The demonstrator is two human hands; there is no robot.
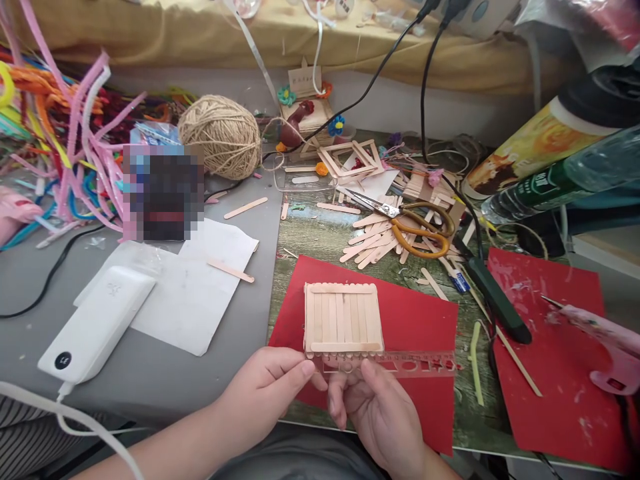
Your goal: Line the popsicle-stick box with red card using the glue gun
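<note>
A panel of pale craft sticks (344, 319), laid side by side with a crosswise stick at top and bottom, stands out over a red sheet (420, 320). Along its lower edge runs a clear plastic ruler (410, 365) with cut-out shapes. My left hand (273, 387) is closed, pinching at the panel's lower left corner, where the ruler's end also lies. The thumb of my right hand (380, 413) presses on the ruler below the panel, its fingers curled underneath. Whether the panel touches the sheet is hard to tell.
Scissors (420, 227) lie on a pile of loose craft sticks (373, 243). To the right are a pink glue gun (600, 333), a dark green-handled tool (500, 300) and bottles (550, 140). A white power bank (97, 327), twine ball (220, 137) and pipe cleaners (85, 127) sit left.
</note>
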